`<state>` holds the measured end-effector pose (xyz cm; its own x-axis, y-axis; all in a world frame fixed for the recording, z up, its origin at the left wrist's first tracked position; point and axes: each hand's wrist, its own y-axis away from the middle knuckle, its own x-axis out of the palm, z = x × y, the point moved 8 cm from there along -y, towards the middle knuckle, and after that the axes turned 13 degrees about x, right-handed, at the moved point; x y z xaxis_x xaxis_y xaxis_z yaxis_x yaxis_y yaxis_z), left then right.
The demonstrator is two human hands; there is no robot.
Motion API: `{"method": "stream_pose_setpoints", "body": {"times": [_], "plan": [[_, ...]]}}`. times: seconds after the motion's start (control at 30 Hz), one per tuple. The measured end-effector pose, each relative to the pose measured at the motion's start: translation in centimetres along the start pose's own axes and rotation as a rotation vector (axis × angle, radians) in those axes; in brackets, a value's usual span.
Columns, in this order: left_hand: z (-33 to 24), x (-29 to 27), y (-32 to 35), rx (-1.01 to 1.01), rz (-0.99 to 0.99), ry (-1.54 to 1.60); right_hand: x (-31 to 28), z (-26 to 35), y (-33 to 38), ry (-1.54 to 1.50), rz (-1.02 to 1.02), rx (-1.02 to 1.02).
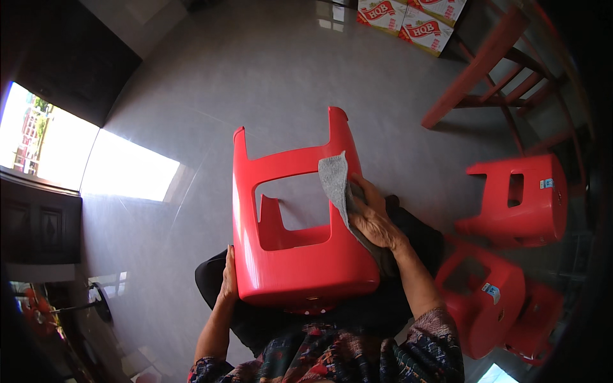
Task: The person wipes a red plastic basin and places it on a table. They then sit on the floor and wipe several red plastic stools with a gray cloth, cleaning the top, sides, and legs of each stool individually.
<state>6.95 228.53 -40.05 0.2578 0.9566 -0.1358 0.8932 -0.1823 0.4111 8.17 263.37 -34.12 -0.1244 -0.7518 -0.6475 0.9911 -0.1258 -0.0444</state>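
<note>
Red stool [294, 271] rests above sunlit floor [191, 83]; left hand [229, 273] flat against it; right hand [375, 220] gripping cloth [334, 177].

Four stools [306, 271], one of them partly hidden; one cloth [333, 179]; two hands [378, 221]; at least three boxes [426, 30], some cut off.

Ahead of you and to the right, white cartons [426, 32] show large pale capital letters on red banners, with smaller red print too fine to read. Out to your right, a tipped red stool [536, 214] bears a small blue-and-white sticker [546, 183]; nearer you, a second red stool [472, 325] has a similar blue sticker [491, 293]. Their print is illegible. On the stool you hold [306, 274], a tiny mark [312, 298] near the seat edge is unreadable.
</note>
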Motion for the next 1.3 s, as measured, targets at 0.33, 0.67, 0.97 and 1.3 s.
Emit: {"method": "stream_pose_setpoints", "body": {"times": [0.33, 0.67, 0.97, 1.3], "plan": [[7.0, -3.4, -0.4, 0.058, 0.055, 0.037, 4.6, -14.3, -20.4, -0.072, 0.017, 0.57], [0.8, 0.8, -0.3, 0.143, 0.158, -0.044, 5.9, -25.6, -24.6, -0.134, -0.025, 0.568], [5.0, -0.4, -1.3, 0.07, 0.06, 0.329, 5.2, -5.5, -17.4, 0.324, 0.143, 0.272], [0.9, 1.1, -1.4, 0.153, 0.089, 0.308, 13.9, 8.7, -13.6, 0.606, 0.318, -0.069]]}}
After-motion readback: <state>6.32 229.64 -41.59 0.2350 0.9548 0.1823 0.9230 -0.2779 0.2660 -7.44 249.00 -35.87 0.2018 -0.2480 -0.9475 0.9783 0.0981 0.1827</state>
